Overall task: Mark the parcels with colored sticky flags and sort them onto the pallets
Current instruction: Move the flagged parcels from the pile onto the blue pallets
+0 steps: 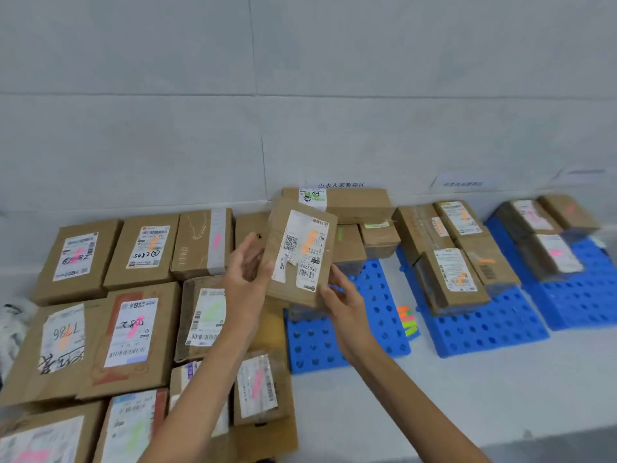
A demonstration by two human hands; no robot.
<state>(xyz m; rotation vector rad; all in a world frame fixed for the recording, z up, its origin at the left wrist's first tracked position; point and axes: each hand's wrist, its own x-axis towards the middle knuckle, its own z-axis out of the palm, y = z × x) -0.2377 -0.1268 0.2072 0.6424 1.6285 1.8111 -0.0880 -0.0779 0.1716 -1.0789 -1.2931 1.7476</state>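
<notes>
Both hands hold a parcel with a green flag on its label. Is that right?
Not quite. On the parcel, the label's flag is orange, not green; the head view shows it. The rest stands: the left hand and right hand both hold it.

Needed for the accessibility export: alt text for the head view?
A left hand and right hand hold up a brown parcel with an orange flag on its label. Behind it, flagged parcels sit on three blue pallets; other parcels lie in rows at left, and a pad of coloured flags lies between two pallets.
</notes>
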